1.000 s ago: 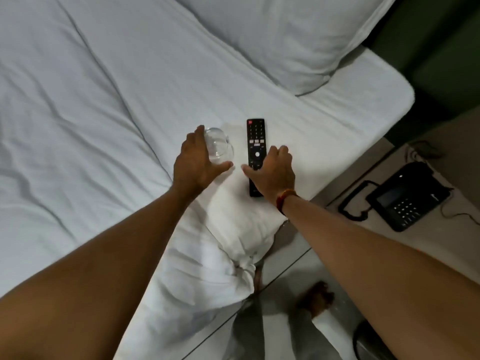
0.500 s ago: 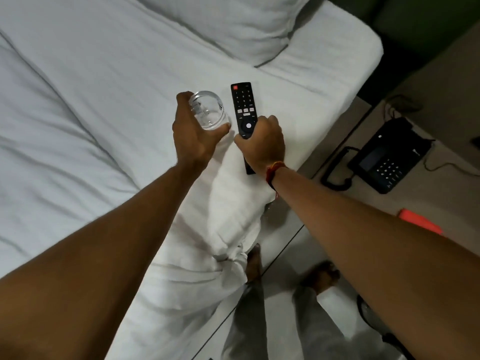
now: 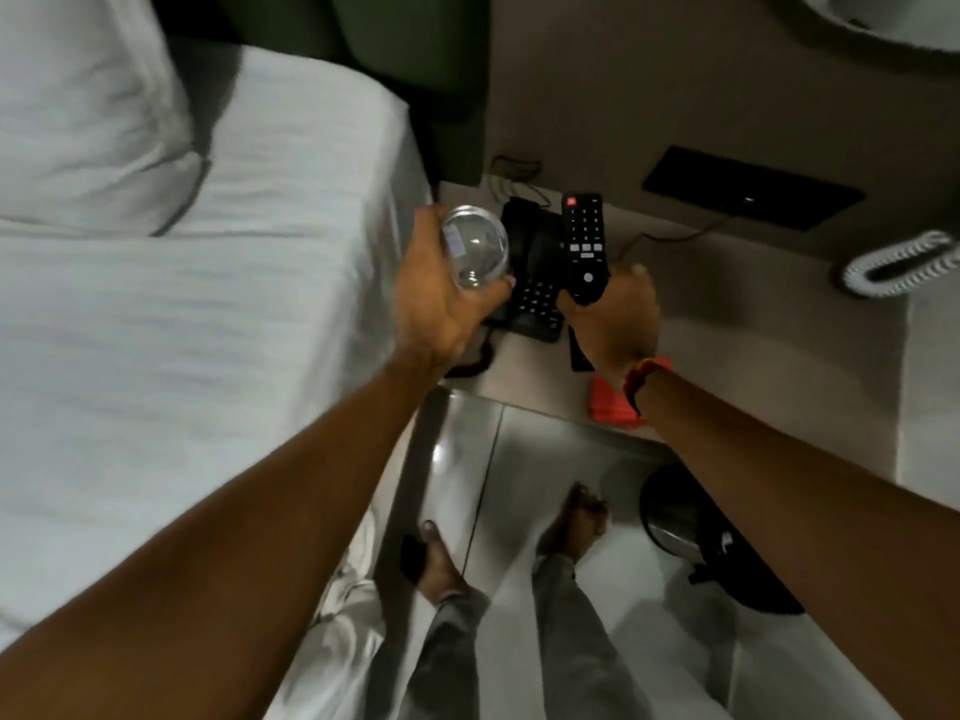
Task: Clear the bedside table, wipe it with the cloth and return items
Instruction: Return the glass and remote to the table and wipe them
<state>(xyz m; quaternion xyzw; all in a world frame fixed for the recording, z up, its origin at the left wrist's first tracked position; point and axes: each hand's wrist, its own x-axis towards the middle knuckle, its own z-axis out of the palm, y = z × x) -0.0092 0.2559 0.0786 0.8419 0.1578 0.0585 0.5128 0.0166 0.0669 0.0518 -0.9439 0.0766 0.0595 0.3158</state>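
My left hand (image 3: 441, 304) grips a clear drinking glass (image 3: 474, 249), held in the air over the left edge of the bedside table (image 3: 727, 314). My right hand (image 3: 613, 314) holds a black remote control (image 3: 584, 246) by its lower end, buttons facing up, above the table. A black desk telephone (image 3: 535, 272) sits on the table right under both hands, partly hidden by them. An orange-red cloth (image 3: 610, 405) lies at the table's front edge, partly covered by my right wrist.
The white bed (image 3: 182, 330) with a pillow (image 3: 78, 111) fills the left. A dark wall panel (image 3: 753, 187) and a white coiled cord (image 3: 904, 265) lie at the right. A dark round bin (image 3: 691, 522) stands on the glossy floor beside my feet.
Both hands lifted the glass and the remote off the bed and carried them right, over the bedside table. My view swung right and the frame is blurred by motion.
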